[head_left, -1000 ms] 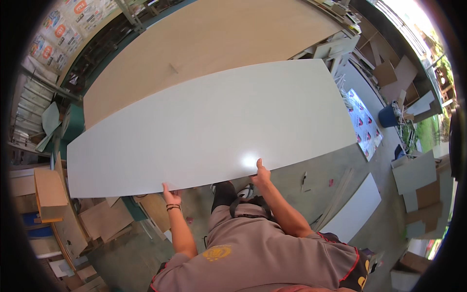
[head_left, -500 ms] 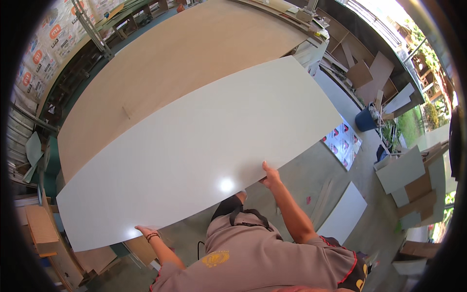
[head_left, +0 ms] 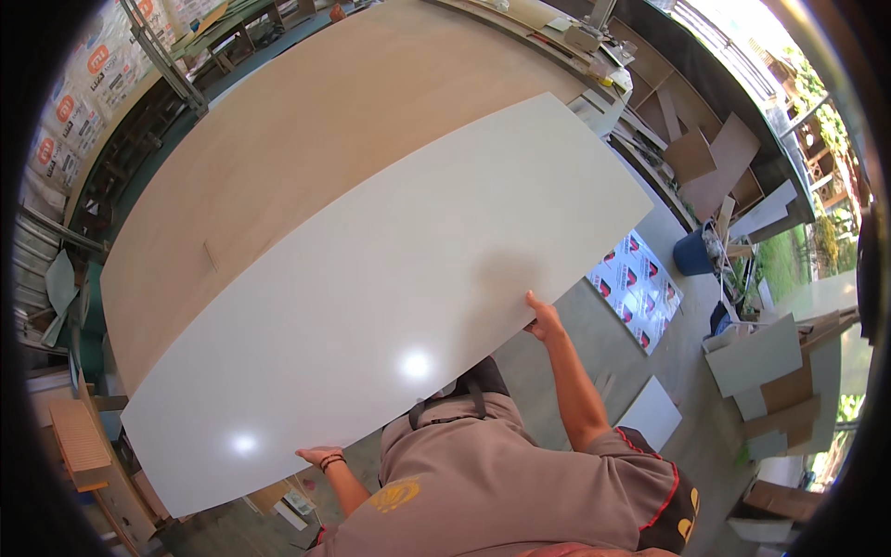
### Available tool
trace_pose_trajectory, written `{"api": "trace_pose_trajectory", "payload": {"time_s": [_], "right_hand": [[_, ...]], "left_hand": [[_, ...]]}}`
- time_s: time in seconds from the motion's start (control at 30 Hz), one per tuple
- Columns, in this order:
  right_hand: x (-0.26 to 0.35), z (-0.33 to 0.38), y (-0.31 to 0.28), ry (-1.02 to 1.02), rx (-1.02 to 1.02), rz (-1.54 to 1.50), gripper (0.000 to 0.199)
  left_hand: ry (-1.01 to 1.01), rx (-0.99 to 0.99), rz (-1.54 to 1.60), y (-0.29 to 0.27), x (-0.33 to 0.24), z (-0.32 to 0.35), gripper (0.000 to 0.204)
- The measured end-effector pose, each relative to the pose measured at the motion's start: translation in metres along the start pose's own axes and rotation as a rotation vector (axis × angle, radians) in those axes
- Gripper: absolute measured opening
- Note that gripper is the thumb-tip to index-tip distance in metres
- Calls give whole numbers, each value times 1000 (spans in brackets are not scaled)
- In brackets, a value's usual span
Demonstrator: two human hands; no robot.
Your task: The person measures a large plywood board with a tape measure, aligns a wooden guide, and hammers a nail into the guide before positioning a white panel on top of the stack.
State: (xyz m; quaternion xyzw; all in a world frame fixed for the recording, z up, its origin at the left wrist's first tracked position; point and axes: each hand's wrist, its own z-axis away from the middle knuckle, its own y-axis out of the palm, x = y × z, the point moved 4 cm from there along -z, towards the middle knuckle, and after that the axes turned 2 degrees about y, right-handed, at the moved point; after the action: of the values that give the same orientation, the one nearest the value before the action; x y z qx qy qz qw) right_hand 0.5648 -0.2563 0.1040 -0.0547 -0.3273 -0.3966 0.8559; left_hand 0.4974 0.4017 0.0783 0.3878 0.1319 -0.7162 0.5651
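A long, glossy white panel (head_left: pixel 390 269) slants across the middle of the view, overlapping a large brown board (head_left: pixel 306 121) that lies flat behind it. With my right hand (head_left: pixel 546 317) I grip the panel's near edge right of its middle, the thumb on top and the other fingers hidden beneath. Further left along that edge, my left hand (head_left: pixel 321 455) holds the panel too, its fingers mostly out of sight underneath. Two bright light reflections show on the white surface.
On the floor to the right lie a printed silver sheet (head_left: pixel 636 290) and a white board (head_left: pixel 649 414). Beyond them stands a blue bucket (head_left: pixel 692 252) near stacked offcuts (head_left: pixel 756 357). Wooden pieces (head_left: pixel 83 446) lean at the left, and a cluttered bench (head_left: pixel 566 42) lines the back.
The white panel has turned a little, its left end coming nearer to me. Both hands have shifted slightly right with it, still gripping its near edge.
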Motion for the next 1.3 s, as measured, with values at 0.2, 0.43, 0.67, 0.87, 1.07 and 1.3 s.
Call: {"api": "trace_pose_trajectory", "payload": {"time_s": [0.2, 0.43, 0.67, 0.87, 1.07, 1.3], "right_hand": [[81, -56, -14, -20, -37, 13, 52], [136, -93, -13, -208, -214, -126, 52], [78, -94, 46, -168, 196, -653, 44], [24, -44, 101, -46, -35, -516, 52], [15, -59, 96, 37, -5, -575, 58], [44, -66, 113, -21, -155, -480, 68]], "left_hand": [[-120, -90, -30, 27, 59, 19, 90], [-110, -80, -7, 84, 97, 67, 82], [-180, -6, 59, 122, 120, 97, 83], [-290, -54, 173, 116, 139, 92, 78], [-79, -101, 117, 55, 92, 65, 74], [113, -176, 117, 27, 10, -3, 72]]}}
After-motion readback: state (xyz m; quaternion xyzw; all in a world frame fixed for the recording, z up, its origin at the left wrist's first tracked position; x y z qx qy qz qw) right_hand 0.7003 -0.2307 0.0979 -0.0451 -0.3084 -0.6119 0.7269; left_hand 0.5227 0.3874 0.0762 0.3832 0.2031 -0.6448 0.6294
